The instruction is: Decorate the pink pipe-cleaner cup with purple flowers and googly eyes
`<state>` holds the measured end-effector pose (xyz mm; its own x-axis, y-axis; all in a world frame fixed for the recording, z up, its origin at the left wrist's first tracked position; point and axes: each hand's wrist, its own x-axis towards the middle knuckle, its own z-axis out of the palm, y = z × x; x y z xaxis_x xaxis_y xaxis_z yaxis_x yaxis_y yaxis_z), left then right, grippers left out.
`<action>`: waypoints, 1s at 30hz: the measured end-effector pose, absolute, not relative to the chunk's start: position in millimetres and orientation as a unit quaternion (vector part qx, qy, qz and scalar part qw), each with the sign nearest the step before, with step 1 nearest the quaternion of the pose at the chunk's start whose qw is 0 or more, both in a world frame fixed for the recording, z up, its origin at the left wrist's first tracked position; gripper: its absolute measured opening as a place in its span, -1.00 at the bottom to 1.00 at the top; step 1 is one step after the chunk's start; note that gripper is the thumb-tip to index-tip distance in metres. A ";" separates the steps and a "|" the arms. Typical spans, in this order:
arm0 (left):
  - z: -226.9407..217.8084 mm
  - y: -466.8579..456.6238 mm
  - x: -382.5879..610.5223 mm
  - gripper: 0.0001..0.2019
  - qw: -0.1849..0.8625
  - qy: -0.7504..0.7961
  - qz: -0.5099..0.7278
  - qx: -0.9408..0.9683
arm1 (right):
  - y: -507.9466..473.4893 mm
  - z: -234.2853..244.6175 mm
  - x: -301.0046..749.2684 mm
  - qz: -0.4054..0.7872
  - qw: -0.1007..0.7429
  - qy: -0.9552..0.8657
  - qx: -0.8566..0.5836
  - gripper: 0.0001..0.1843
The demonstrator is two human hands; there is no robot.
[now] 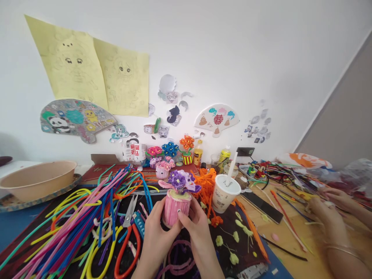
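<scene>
Between my two hands is a small pink pot (176,207) wrapped in pipe cleaners, topped with purple and lilac pipe-cleaner flowers (181,179). My left hand (156,228) wraps the pot's left side. From the right, my right hand (197,226) closes on it, its thumb pressed to the front beside a small dark dot. Scissors (128,228) with orange handles lie left of my left hand, near a blue packet (139,224). A large bundle of colourful pipe cleaners (81,224) spreads further left. Orange pipe-cleaner pieces (205,184) lie just beyond my right hand.
A lidded cup (223,199) with a straw stands to the right, near a dark phone (263,206). Finished flower pots (187,159) and bottles (198,153) line the wall. A basin (37,176) sits far left. Another person's hands (322,209) work at the right.
</scene>
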<state>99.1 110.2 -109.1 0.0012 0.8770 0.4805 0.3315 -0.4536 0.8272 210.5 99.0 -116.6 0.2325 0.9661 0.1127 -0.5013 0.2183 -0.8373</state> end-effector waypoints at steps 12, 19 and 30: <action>-110.0 111.0 98.9 -0.60 0.254 0.456 0.534 0.665 | 99.7 -118.4 210.3 0.512 0.709 -0.340 -0.347 -0.27; -110.9 111.3 98.1 -0.60 0.251 0.457 0.533 0.667 | 100.0 -119.1 210.1 0.506 0.710 -0.339 -0.353 -0.26; -112.2 111.6 99.4 -0.61 0.249 0.454 0.536 0.667 | 98.8 -117.7 209.9 0.495 0.717 -0.324 -0.369 -0.30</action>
<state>99.4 111.6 -112.2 0.0151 0.8724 0.4886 0.3384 -0.4643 0.8185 209.9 98.8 -117.7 0.3010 0.9484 0.0994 -0.4705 0.2384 -0.8496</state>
